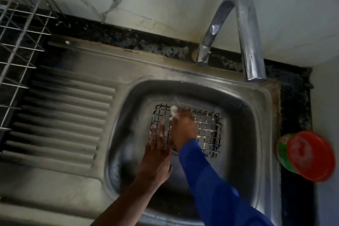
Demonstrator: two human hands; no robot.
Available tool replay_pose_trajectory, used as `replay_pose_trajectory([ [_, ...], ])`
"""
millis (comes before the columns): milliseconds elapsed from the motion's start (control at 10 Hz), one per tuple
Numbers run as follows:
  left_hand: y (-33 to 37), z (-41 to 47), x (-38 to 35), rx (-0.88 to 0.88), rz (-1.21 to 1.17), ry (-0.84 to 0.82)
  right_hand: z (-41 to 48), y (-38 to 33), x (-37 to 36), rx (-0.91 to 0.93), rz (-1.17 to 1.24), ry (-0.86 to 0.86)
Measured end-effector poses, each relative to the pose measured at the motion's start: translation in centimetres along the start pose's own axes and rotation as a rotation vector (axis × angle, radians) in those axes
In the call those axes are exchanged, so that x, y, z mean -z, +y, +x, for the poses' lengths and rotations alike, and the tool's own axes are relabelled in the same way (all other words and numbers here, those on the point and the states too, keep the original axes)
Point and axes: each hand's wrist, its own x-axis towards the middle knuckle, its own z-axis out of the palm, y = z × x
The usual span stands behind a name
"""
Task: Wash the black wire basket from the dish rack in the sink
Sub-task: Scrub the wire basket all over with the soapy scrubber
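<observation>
The black wire basket (207, 130) lies flat on the bottom of the steel sink (256, 115). My left hand (158, 145) lies on the basket's left edge with its fingers straight, pressing it down. My right hand (183, 126), in a blue sleeve, rests on the basket's middle and holds a small soapy white scrubber (173, 112) at its fingertips near the basket's far edge. Part of the basket is hidden under both hands.
A chrome tap (245, 42) arches over the sink's far right corner, with no water running. A ribbed draining board (64, 115) lies to the left, a steel dish rack (20, 42) at far left. A red and green soap tub (308, 156) sits on the right counter.
</observation>
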Motion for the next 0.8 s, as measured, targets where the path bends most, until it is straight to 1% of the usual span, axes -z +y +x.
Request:
replay_pose_trajectory([
  [100,-0.2,0.2,-0.3,-0.020,-0.015,-0.001,1.0,-2.9,-1.3,0.176,0.073,-0.026],
  [200,-0.7,0.1,-0.7,-0.017,-0.057,0.048,1.5,0.3,0.7,0.156,-0.062,0.047],
  [300,-0.6,-0.2,-0.5,-0.040,-0.068,0.117,2.5,5.6,4.2,-0.228,-0.193,0.155],
  [400,-0.4,-0.1,-0.4,-0.052,-0.088,0.094,2.6,4.9,3.6,-0.301,-0.038,0.165],
  [500,-0.8,0.5,-1.1,-0.051,-0.041,0.097,2.2,-1.4,-0.9,-0.101,0.140,0.037],
  [600,-0.9,0.6,-1.6,-0.048,-0.038,0.153,2.2,-3.6,-2.1,0.010,0.156,0.031],
  [700,-0.3,0.0,0.4,-0.020,-0.040,0.033,2.4,-1.0,0.3,0.019,0.025,-0.003],
  [800,-0.1,-0.3,0.5,-0.037,-0.089,0.034,2.4,1.6,1.8,-0.064,-0.051,0.068],
])
